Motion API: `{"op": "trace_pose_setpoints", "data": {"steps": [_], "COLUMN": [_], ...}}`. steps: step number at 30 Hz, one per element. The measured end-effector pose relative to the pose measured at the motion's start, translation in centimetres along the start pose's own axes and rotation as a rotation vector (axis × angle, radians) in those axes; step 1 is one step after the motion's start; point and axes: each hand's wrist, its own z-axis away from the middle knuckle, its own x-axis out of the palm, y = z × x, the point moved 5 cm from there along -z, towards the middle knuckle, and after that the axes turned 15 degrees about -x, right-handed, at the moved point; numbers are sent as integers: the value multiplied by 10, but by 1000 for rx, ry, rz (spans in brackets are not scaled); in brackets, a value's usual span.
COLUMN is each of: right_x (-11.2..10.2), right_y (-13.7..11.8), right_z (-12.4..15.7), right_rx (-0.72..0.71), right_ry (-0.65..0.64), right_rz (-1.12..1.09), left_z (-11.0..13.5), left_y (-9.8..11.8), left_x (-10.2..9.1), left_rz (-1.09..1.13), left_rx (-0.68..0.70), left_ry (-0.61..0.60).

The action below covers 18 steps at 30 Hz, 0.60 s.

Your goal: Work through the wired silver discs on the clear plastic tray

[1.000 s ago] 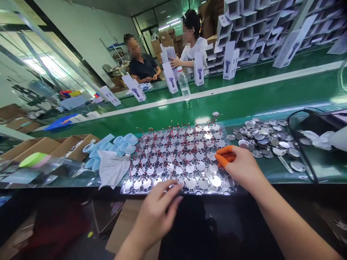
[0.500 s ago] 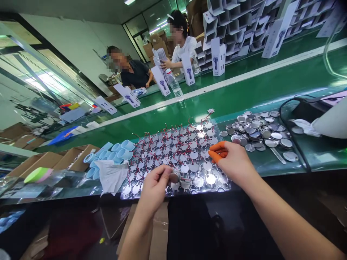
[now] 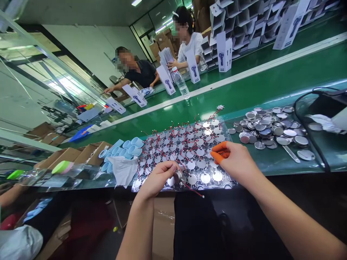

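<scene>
My left hand (image 3: 161, 177) pinches a small round metal disc part (image 3: 178, 176) between thumb and fingers, above the front edge of the tray. A red wire (image 3: 193, 189) with a white plug trails from that part, past the tray's edge. Orange finger covers (image 3: 220, 150) sit on the fingers of my right hand (image 3: 240, 160), which are drawn together over the tray's right side. Whatever they hold, if anything, is too small to make out. Under both hands, a clear tray (image 3: 230, 183) carries rows of silver discs (image 3: 191, 165) with red wires.
Loose metal discs (image 3: 267, 126) lie heaped at the right, beside a black cable (image 3: 311, 141). Light blue cups (image 3: 134, 146), a white cloth (image 3: 123, 169) and cardboard boxes (image 3: 93, 155) stand left. Two people sit across the green belt (image 3: 244, 90); another person's arm (image 3: 12, 195) shows far left.
The view has shifted, so the bench appears further right. The disc in my left hand has turned and its red wire now hangs forward. A person's arm has appeared at the far left.
</scene>
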Motion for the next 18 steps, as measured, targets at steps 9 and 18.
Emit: {"op": "trace_pose_setpoints", "data": {"steps": [9,18], "right_x": [18,35], "right_y": [1,-4], "right_z": [4,10], "right_rx": [40,66], "right_ry": [-61,-129], "right_rz": [-48,-142], "left_z": [24,20], "left_y": [12,-16], "left_x": [5,38], "left_rz": [-528,-570], "left_rx": [239,5], "left_ry": [703,737]}}
